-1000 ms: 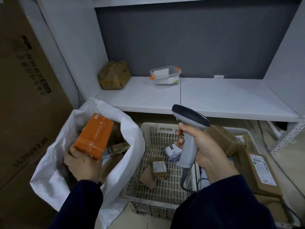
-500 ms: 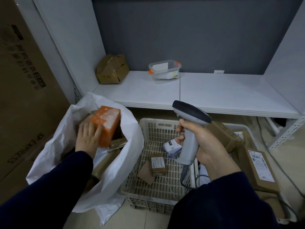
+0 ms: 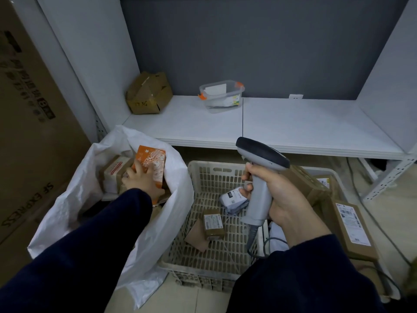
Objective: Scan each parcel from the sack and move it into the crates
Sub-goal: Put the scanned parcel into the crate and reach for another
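Pick step: our left hand (image 3: pixel 141 180) grip holds the orange parcel (image 3: pixel 150 158) inside the sack (image 3: pixel 178 199). Our right hand (image 3: pixel 279 197), right of the sack, is clenched on the scanner (image 3: pixel 259 177). Next we likely lift the parcel out and find its label.

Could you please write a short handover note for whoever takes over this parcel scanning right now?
Left hand holds the orange box inside the white sack, beside a brown parcel.
Right hand grips the barcode scanner above the left crate, not aimed at the box.
Done: a small labelled box and a grey mailer lie in the left crate; brown cartons sit in the right crate.
Left: scan the orange box, crate it, then work through the rest of the sack.
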